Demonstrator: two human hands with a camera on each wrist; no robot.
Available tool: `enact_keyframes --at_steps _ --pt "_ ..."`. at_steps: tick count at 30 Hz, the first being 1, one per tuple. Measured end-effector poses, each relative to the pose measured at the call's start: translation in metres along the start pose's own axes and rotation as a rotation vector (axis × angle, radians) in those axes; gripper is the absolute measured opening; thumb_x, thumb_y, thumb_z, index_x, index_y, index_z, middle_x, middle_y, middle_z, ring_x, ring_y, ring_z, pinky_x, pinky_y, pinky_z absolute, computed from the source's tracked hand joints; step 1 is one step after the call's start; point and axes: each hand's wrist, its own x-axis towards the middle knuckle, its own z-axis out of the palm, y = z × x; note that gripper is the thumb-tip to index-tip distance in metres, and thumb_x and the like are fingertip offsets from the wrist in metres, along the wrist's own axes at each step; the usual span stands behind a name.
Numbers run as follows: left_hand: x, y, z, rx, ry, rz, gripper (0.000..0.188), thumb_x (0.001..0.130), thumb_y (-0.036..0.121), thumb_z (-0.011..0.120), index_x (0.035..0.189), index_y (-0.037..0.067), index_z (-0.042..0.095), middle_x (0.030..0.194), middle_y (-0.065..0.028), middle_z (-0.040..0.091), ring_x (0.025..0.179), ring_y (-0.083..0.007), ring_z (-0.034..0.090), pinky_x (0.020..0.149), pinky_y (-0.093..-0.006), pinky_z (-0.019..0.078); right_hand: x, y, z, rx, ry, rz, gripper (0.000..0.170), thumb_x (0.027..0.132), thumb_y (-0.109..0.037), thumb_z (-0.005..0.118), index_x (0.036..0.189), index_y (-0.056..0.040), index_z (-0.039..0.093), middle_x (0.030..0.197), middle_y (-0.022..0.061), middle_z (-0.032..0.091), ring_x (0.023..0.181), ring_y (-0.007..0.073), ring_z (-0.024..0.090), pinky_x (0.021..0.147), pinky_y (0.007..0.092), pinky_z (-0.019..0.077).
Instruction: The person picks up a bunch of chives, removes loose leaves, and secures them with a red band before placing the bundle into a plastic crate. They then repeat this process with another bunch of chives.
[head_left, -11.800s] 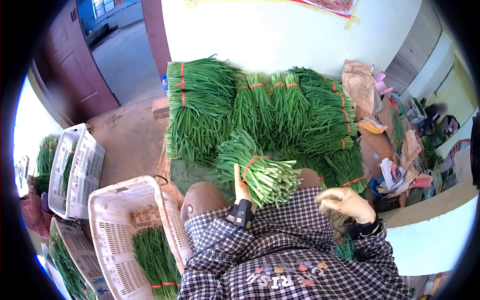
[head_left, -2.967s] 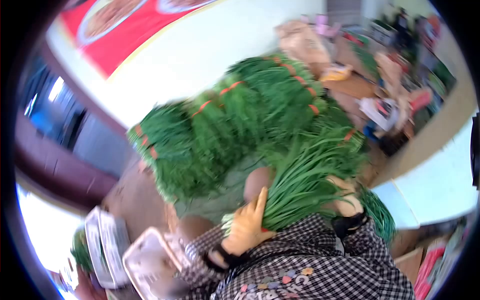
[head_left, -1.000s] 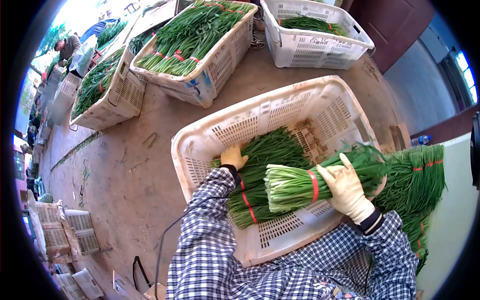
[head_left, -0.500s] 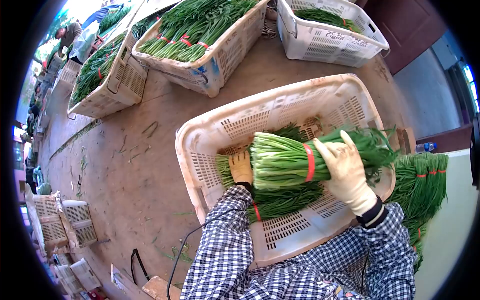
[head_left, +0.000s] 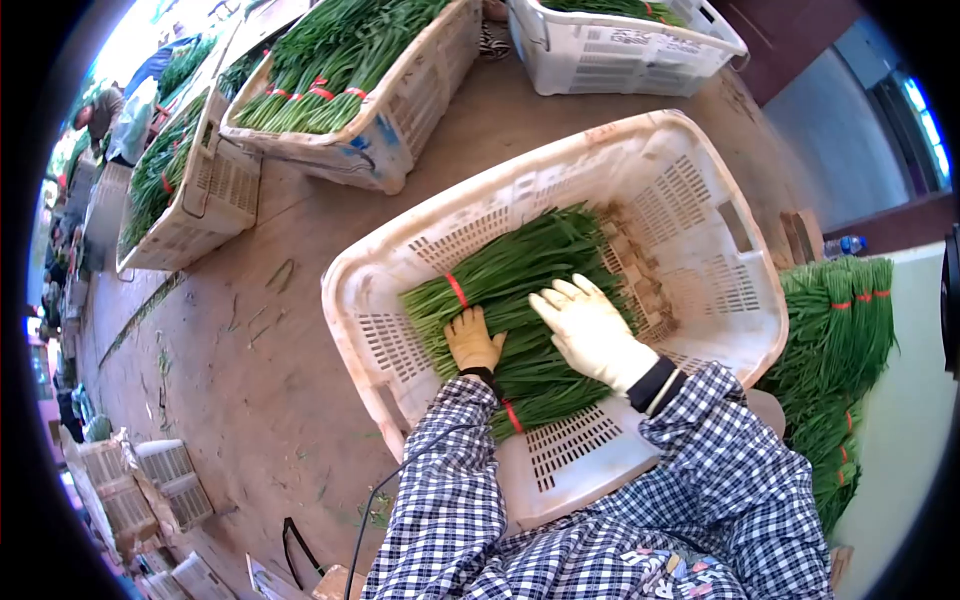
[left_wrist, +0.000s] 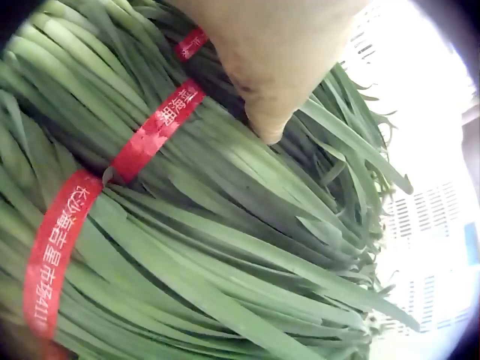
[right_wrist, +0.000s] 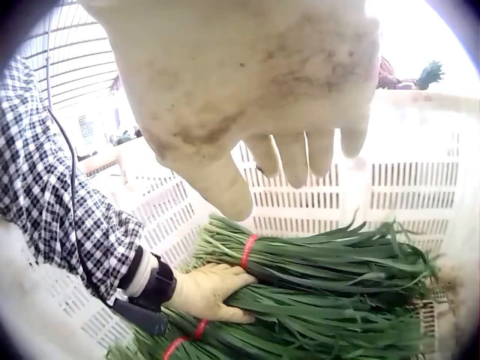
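Observation:
Bundles of long flat green leaves with pale stems, like garlic chives, lie side by side in a white plastic crate (head_left: 700,205). The far bundle (head_left: 540,250) has a red band (head_left: 457,290) round its stems; a nearer bundle (head_left: 550,385) shows another. My gloved left hand (head_left: 474,342) rests on the stems with fingers spread. In the left wrist view, a gloved digit (left_wrist: 266,112) touches the leaves beside printed red tape (left_wrist: 157,131). My gloved right hand (head_left: 590,330) is over the leaves, holding nothing. The right wrist view shows its fingers (right_wrist: 296,161) extended above the bundles.
Filled crates stand beyond: one heaped with bundles (head_left: 345,70), a narrower one at left (head_left: 225,180), another at top right (head_left: 620,60). Stacked bundles (head_left: 835,350) lie along the wall at right. A cable (head_left: 375,490) trails from the left sleeve.
The right hand has let go of the banded bundle it held above the crate; that bundle now lies at the far side of the others. The left hand stays low on the stems.

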Motion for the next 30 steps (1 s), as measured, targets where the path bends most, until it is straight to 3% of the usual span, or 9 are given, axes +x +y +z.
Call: enact_keyframes --at_steps 4,7,12,14,18,24,26,28,30 --pt "-0.001 -0.002 0.005 -0.007 0.043 0.025 0.084 0.079 0.051 0.080 0.146 0.009 0.050 0.135 -0.0082 0.057 0.130 -0.0284 0.048 0.115 -0.0504 0.0327 -0.052 0.027 0.005 0.073 -0.061 0.041 0.049 0.086 -0.021 0.069 0.132 -0.0031 0.065 0.117 0.0119 0.070 0.118 0.0289 0.063 0.104 0.0421 0.0471" --pt "-0.012 0.005 0.008 -0.022 0.101 0.008 0.086 0.081 0.036 0.076 0.155 0.009 0.040 0.149 -0.0124 0.050 0.139 -0.0309 0.044 0.122 -0.0527 0.0270 -0.082 0.031 0.013 0.154 -0.087 0.056 0.043 0.084 -0.022 0.070 0.123 -0.0039 0.067 0.107 0.0120 0.073 0.104 0.0303 0.069 0.095 0.0420 0.0525" --pt "-0.021 0.025 -0.014 -0.122 0.233 0.032 0.087 0.088 0.034 0.070 0.163 0.012 0.033 0.160 -0.0119 0.043 0.148 -0.0332 0.037 0.126 -0.0512 0.0229 -0.106 0.026 0.016 0.219 -0.060 0.072 0.041 0.085 -0.022 0.070 0.121 -0.0036 0.068 0.101 0.0127 0.074 0.097 0.0320 0.071 0.091 0.0439 0.0546" --pt "-0.002 0.022 -0.026 0.013 0.345 0.092 0.081 0.094 0.037 0.065 0.163 0.012 0.033 0.163 -0.0129 0.040 0.152 -0.0343 0.033 0.126 -0.0527 0.0212 -0.115 0.025 0.014 0.213 -0.049 0.080 0.040 0.085 -0.022 0.070 0.121 -0.0037 0.069 0.099 0.0126 0.074 0.095 0.0321 0.072 0.090 0.0438 0.0549" --pt "0.038 -0.021 -0.028 0.138 0.147 -0.077 0.074 0.102 0.042 0.055 0.165 0.014 0.028 0.166 -0.0098 0.036 0.154 -0.0304 0.030 0.125 -0.0598 0.0193 -0.116 0.027 0.009 0.249 -0.073 0.106 0.041 0.086 -0.022 0.070 0.121 -0.0032 0.069 0.098 0.0125 0.074 0.095 0.0316 0.072 0.089 0.0441 0.0552" --pt "0.035 -0.030 -0.017 0.114 0.174 -0.042 0.069 0.102 0.040 0.055 0.163 0.016 0.033 0.163 -0.0083 0.041 0.152 -0.0302 0.034 0.123 -0.0594 0.0228 -0.117 0.034 0.015 0.261 -0.046 0.130 0.038 0.086 -0.024 0.071 0.117 -0.0031 0.068 0.090 0.0123 0.074 0.090 0.0330 0.073 0.084 0.0460 0.0558" --pt "0.043 -0.020 -0.050 -0.001 0.017 -0.075 0.066 0.102 0.039 0.058 0.160 0.014 0.039 0.161 -0.0080 0.045 0.149 -0.0301 0.038 0.123 -0.0580 0.0253 -0.115 0.036 0.015 0.258 -0.086 0.151 0.024 0.086 -0.022 0.067 0.103 -0.0045 0.070 0.077 0.0110 0.072 0.077 0.0337 0.073 0.071 0.0474 0.0574" --pt "0.048 -0.040 -0.007 0.109 0.183 -0.023 0.065 0.101 0.040 0.060 0.158 0.013 0.043 0.158 -0.0090 0.050 0.147 -0.0306 0.041 0.122 -0.0569 0.0267 -0.119 0.036 0.016 0.308 -0.054 0.193 0.019 0.085 -0.020 0.066 0.096 -0.0056 0.070 0.074 0.0122 0.072 0.075 0.0342 0.073 0.067 0.0483 0.0573" --pt "0.054 -0.054 0.016 0.169 0.219 -0.004 0.067 0.101 0.042 0.059 0.158 0.012 0.042 0.157 -0.0102 0.050 0.147 -0.0309 0.041 0.122 -0.0569 0.0275 -0.121 0.035 -0.008 0.334 -0.147 0.229 0.040 0.083 -0.026 0.072 0.113 -0.0009 0.068 0.081 0.0142 0.070 0.082 0.0340 0.071 0.074 0.0471 0.0563"
